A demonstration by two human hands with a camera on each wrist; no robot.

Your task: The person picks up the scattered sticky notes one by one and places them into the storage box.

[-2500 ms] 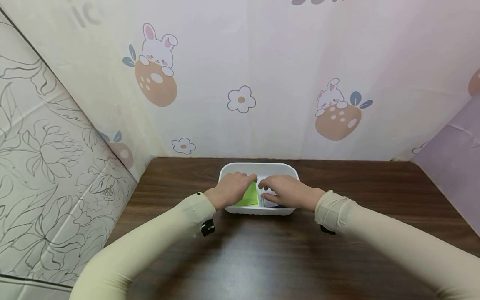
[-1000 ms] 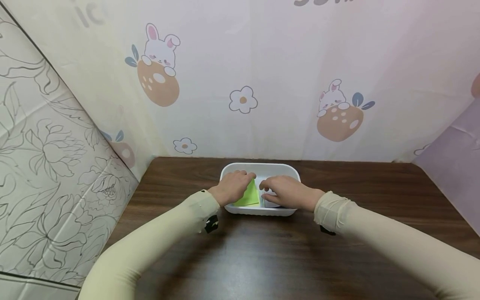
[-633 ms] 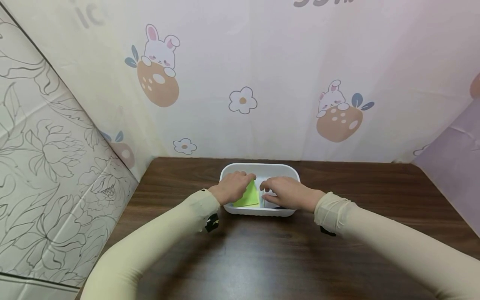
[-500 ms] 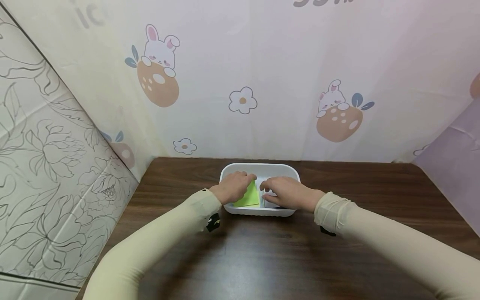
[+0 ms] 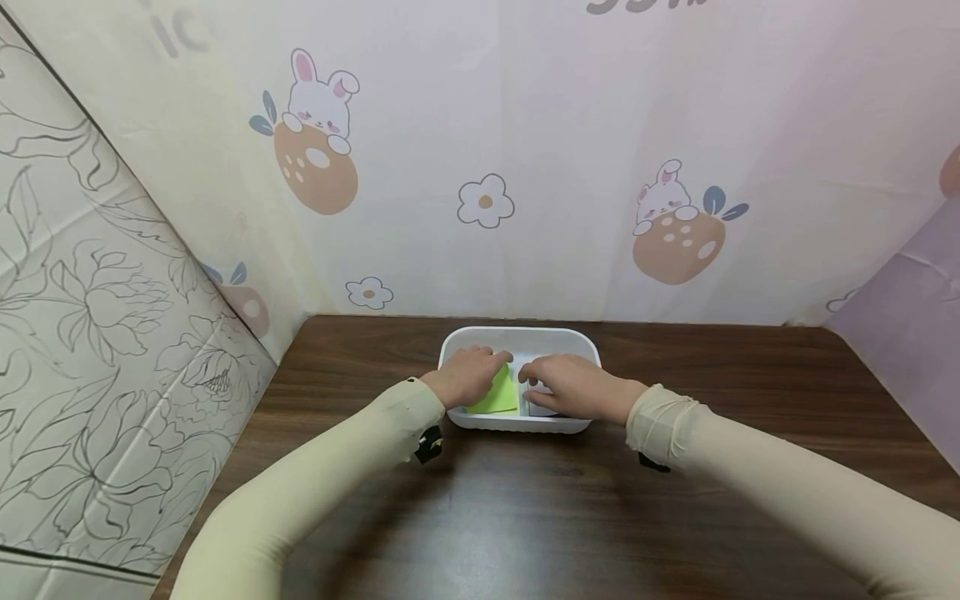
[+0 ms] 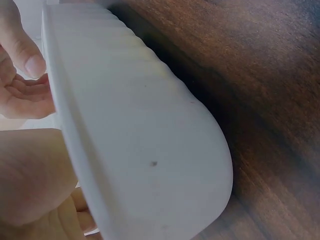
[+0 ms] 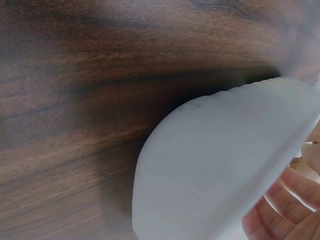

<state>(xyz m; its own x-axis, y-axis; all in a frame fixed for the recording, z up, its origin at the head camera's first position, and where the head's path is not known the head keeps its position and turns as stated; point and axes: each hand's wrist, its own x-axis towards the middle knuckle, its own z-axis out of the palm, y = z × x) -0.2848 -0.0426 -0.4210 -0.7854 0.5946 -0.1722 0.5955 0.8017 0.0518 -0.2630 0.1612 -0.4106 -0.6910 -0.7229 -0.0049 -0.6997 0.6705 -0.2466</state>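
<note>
On the table by the back wall stands a white plastic bin [image 5: 517, 424]. My left hand [image 5: 467, 377] reaches over its left side, palm down, above a bright green paper square [image 5: 498, 396]. The ends of its fingers are hidden. Over the right side, my right hand [image 5: 573, 383] hangs loosely bent, thumb apart from the fingers, beside a white block-like item [image 5: 542, 400] that it partly covers. In the right wrist view, relaxed fingers [image 7: 287, 200] show behind the bin's wall [image 7: 215, 155]. The left wrist view has the left palm [image 6: 32, 175] right at the rim.
The dark wood table [image 5: 510, 517] spreads in front of the bin and to both sides. A wall covering with rabbits and flowers [image 5: 485, 200] rises close behind. At the left hangs a sheet with line-drawn flowers [image 5: 112, 300].
Both hands stay nearly in place over the bin. Since the earliest frame, the left forearm has shifted slightly right and the green paper sits at a slightly different slant.
</note>
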